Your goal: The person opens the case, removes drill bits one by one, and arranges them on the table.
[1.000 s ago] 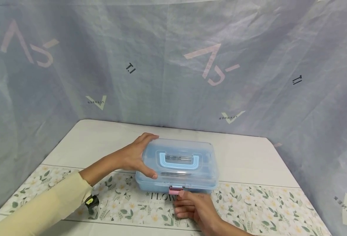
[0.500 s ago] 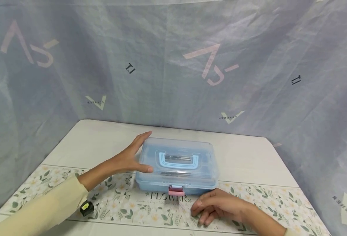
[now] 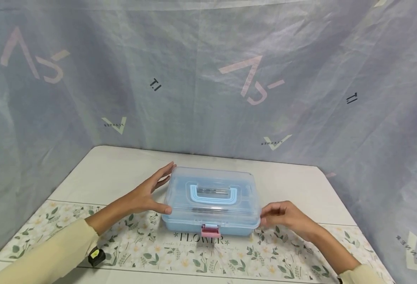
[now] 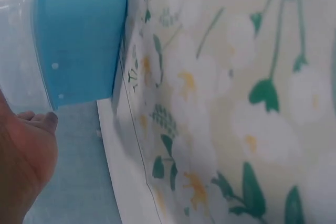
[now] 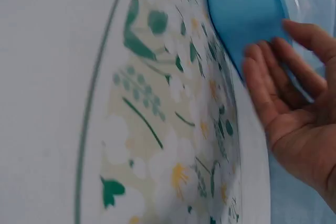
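Note:
A light blue plastic storage box (image 3: pixel 180 227) with a clear lid (image 3: pixel 180 185) stands on the table. Its blue carry handle (image 3: pixel 213 200) lies flat on the lid, and a pink latch (image 3: pixel 210 232) sticks outward from the front. At the box's left side is my left hand (image 3: pixel 145 197), thumb by the front left corner and fingers stretched toward the back. My right hand (image 3: pixel 288 219) is at the right side, fingertips close to the lid's edge. In the right wrist view, this hand (image 5: pixel 299 114) has loosely bent fingers near the blue wall; contact is hard to tell.
Beneath the box lies a white cloth (image 3: pixel 123 165) with a floral band (image 3: pixel 180 256) and the word FLOWER. Grey printed curtains (image 3: pixel 194 79) enclose the back and sides. Slim shiny items (image 3: pixel 210 210) show dimly through the lid. A black device (image 3: pixel 96 256) sits at my left wrist.
My right hand has left the pink latch at the front and moved around to the box's right side. The left hand has slid outward off the lid to the left edge.

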`<act>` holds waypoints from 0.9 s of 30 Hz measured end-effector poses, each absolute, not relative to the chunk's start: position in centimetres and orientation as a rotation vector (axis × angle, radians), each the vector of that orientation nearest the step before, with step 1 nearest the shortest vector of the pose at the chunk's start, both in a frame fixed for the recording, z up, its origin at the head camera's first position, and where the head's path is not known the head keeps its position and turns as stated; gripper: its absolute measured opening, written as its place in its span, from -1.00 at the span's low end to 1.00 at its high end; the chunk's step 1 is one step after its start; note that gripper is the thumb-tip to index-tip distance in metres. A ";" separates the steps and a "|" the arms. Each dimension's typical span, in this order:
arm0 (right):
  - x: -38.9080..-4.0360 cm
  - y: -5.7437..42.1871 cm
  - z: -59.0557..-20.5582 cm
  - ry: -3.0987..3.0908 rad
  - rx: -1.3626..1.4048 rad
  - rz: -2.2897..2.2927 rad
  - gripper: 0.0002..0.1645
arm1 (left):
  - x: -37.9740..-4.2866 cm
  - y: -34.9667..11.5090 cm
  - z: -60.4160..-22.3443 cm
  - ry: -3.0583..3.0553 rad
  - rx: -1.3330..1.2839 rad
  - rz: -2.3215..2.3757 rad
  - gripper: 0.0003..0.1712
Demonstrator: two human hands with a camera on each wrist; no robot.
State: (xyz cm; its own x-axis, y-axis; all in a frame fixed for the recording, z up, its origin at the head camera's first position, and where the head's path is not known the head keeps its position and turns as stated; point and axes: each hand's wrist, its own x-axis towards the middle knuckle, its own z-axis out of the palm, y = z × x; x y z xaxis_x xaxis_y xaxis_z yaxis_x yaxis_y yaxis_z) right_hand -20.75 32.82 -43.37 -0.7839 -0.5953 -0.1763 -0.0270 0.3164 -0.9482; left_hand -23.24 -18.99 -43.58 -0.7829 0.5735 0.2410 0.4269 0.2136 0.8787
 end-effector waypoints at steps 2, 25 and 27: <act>-20.7 33.0 -43.5 2.144 -0.579 -1.558 -0.46 | -23.3 -19.1 -43.7 2.338 0.967 1.613 0.60; -20.3 30.5 -44.9 2.225 -0.880 -1.712 0.20 | -23.6 -19.7 -43.8 2.373 0.995 1.528 0.57; -20.2 30.5 -44.9 2.223 -0.876 -1.720 0.18 | -23.7 -19.7 -43.8 2.364 1.001 1.533 0.56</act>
State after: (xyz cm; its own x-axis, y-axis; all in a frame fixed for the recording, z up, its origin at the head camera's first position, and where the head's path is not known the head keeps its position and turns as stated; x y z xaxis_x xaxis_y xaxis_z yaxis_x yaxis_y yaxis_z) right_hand -20.18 30.49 -44.91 -0.8051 -0.5596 0.1964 -0.3307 0.1486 -0.9320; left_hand -23.71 -19.66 -43.76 -0.7657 0.6037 0.2219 0.4490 0.2546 0.8565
